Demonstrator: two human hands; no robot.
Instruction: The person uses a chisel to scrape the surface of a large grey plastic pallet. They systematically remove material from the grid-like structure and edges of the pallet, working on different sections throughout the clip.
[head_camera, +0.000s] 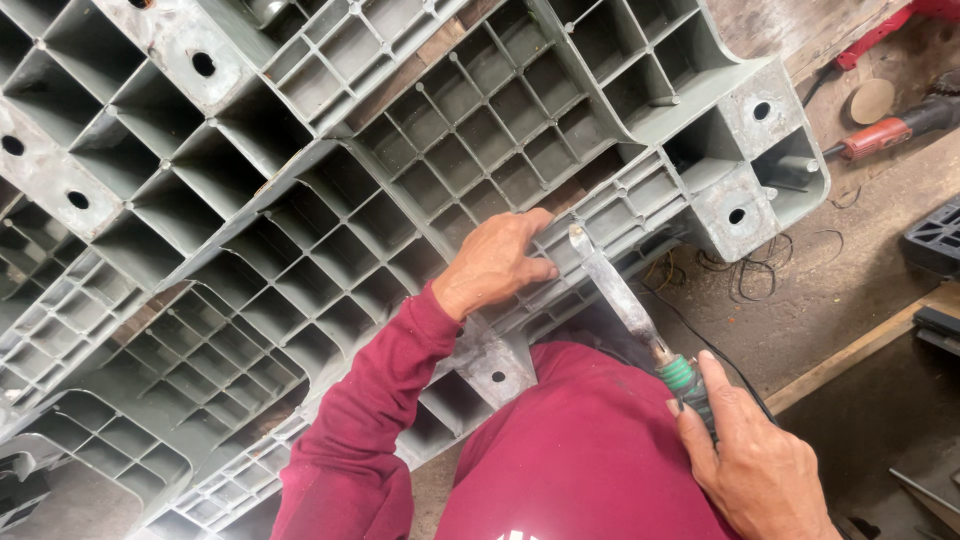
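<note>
A large grey plastic pallet (300, 180) with a grid of square cells lies upside down in front of me. My left hand (495, 265) presses on a ribbed edge of the pallet near its middle, fingers curled over the rib. My right hand (755, 460) grips the green-wrapped handle of a long flat metal blade tool (612, 290). The blade points up and left, its tip resting at the pallet's rib just right of my left fingers. Both arms wear dark red sleeves.
A red-handled power tool (885, 135) and a round disc (872, 100) lie on the dirty floor at the upper right. Thin black wire (750, 270) trails on the floor below the pallet's corner. A wooden plank (860, 350) and a dark plastic part (935, 240) sit at right.
</note>
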